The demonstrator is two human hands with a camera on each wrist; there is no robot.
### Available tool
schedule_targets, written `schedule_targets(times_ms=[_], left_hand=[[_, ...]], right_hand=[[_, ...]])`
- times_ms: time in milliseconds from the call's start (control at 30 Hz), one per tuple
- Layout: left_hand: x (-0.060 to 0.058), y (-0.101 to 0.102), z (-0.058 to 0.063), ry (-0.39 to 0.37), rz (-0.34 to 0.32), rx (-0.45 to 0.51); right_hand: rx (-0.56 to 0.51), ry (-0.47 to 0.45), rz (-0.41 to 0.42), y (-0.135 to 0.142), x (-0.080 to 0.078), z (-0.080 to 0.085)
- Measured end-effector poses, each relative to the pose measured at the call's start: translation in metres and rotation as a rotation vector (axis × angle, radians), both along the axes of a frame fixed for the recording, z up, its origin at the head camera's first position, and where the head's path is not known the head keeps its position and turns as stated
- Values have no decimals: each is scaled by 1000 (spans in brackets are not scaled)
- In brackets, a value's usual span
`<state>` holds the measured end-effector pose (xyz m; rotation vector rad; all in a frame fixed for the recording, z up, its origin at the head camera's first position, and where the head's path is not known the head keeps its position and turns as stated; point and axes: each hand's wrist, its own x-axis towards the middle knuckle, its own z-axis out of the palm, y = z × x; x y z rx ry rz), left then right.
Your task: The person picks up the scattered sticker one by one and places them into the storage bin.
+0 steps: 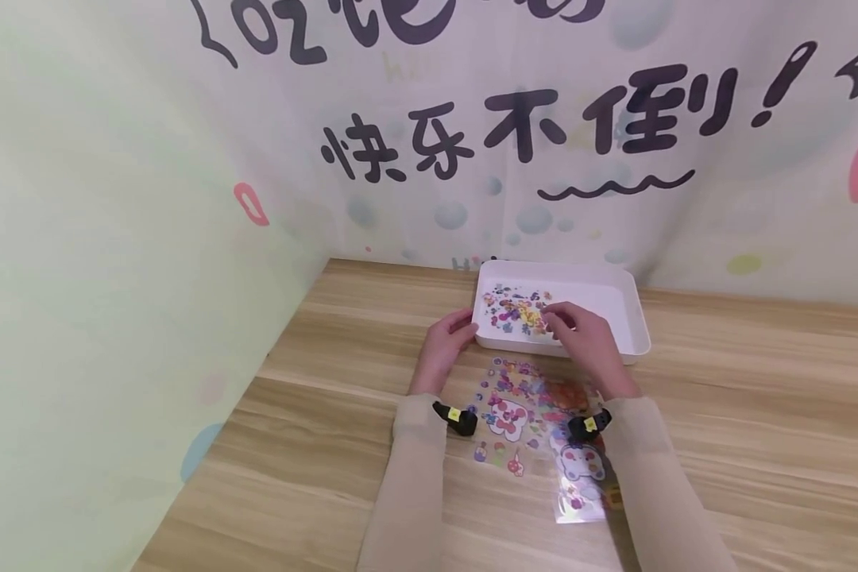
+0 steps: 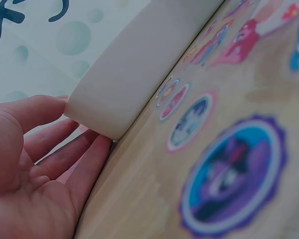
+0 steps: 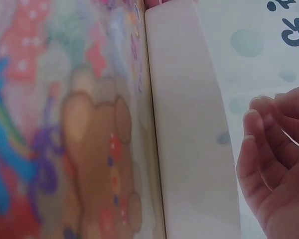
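Head view: white tray [image 1: 608,300] is held at near-left corner by left hand [image 1: 446,342]; right hand [image 1: 584,334] is curled over colourful pieces [image 1: 508,312] inside, whether anything's pinched can't be told.

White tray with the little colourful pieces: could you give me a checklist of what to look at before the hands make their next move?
1. White tray resting on the table: ok, it sits flat.
2. Left hand in contact with the tray: ok, its fingers touch the near left corner.
3. Small colourful pieces inside the tray: ok, they lie mostly toward its left side.
4. Right hand holding a piece: cannot tell; its fingers are curled over the tray, but nothing shows clearly between them.
5. Sticker sheets fully in sight: not ok, the right forearm hides part.
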<state>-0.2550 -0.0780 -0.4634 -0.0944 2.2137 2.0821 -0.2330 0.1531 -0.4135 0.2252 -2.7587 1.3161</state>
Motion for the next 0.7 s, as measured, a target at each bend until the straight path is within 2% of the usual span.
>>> schedule_targets(times_ms=[267,700], left_hand=[[1,0,3,14,-3,22],[3,2,5,15,-11,47]], right_hand=[[64,45,3,14,10,-2],[61,8,15,38,24,-3]])
